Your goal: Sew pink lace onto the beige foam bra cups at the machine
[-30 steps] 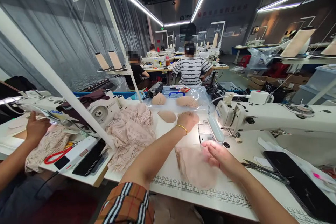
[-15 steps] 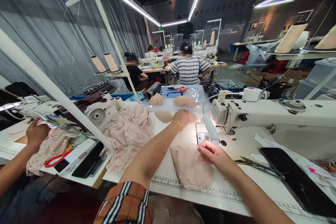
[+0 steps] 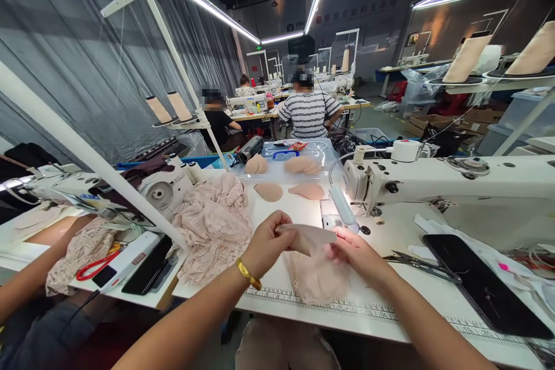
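Note:
My left hand (image 3: 265, 247), with a gold bangle at the wrist, pinches one end of a thin beige pad (image 3: 313, 237) in front of my chest. At the pad's other end, the fingers of my right hand (image 3: 356, 253) are closed on it, partly blurred. Below both hands, a beige fabric piece (image 3: 318, 284) lies on the white sewing table (image 3: 269, 277); whether my right fingers also grip it is unclear. Two teardrop-shaped pads, a left pad (image 3: 267, 191) and a right pad (image 3: 309, 191), lie flat beyond my hands.
To my right stands a white sewing machine (image 3: 416, 185) with a lit lamp (image 3: 342, 206). Thread snips (image 3: 422, 269) and a black phone (image 3: 485, 283) lie nearby. Crumpled beige lace (image 3: 212, 225) is on my left. A co-worker's arm (image 3: 47, 257) reaches in at far left.
My left hand has come back from the pads at the rear with a beige pad. It now meets my right hand above the fabric piece. The co-worker's hand shifted too.

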Tool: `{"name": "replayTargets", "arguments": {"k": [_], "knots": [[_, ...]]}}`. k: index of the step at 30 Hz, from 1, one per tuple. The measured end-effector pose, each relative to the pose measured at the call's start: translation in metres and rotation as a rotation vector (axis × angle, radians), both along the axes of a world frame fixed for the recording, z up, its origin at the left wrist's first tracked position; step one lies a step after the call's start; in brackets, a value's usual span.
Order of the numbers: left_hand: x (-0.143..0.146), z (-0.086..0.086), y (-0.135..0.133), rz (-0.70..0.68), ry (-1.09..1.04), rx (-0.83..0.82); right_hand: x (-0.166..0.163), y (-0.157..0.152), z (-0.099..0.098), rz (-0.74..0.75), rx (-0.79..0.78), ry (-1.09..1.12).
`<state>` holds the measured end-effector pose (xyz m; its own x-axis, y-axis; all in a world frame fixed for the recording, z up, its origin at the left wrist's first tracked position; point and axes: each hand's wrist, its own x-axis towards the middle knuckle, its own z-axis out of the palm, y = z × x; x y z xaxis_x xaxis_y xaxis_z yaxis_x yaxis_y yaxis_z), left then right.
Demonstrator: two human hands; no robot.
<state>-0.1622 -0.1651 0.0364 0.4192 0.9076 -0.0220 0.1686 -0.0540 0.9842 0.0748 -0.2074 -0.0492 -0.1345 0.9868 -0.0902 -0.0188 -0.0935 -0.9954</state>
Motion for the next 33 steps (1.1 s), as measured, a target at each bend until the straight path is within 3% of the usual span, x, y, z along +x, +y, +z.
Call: {"name": "replayTargets", "arguments": {"k": [4,6,9,11,14,16,18,19,22,24,27,30,33], "knots": [[0.001,-0.027,-0.018,0.022,0.045,-0.055,0.001,-0.007,0.006,0.03,0.031,0.009],[0.002,-0.032,-0.019,0.034,0.11,-0.051,0.0,-0.012,0.01,0.032,0.075,-0.035],[0.001,-0.023,-0.02,-0.058,0.35,0.055,-0.005,-0.018,0.015,0.019,0.147,-0.121],[0.001,-0.01,-0.019,-0.152,0.471,0.238,-0.011,-0.024,0.021,0.028,0.18,-0.162],[0.006,0.003,-0.011,-0.356,0.44,0.513,-0.019,-0.034,0.033,0.085,0.227,-0.249],[0.012,0.004,0.001,-0.563,0.426,0.472,-0.02,-0.041,0.042,0.111,0.283,-0.333],[0.016,0.002,0.014,-0.693,0.476,0.34,-0.017,-0.046,0.051,0.046,0.399,-0.428],[0.016,0.001,0.02,-0.693,0.501,0.315,-0.016,-0.049,0.054,-0.034,0.485,-0.472],[0.011,0.004,0.034,-0.522,0.516,0.426,-0.016,-0.051,0.059,-0.295,0.792,-0.603],[0.002,0.011,0.039,-0.392,0.534,0.615,-0.02,-0.047,0.056,-0.363,0.95,-0.647],[-0.011,0.019,0.042,-0.333,0.706,0.985,-0.026,-0.033,0.043,-0.309,1.012,-0.729],[-0.012,0.014,0.038,-0.5,0.88,1.147,-0.018,-0.016,0.024,-0.151,0.956,-0.893],[0.008,-0.006,0.03,-0.723,0.824,1.165,0.003,-0.002,0.011,-0.003,0.947,-0.956]]}}
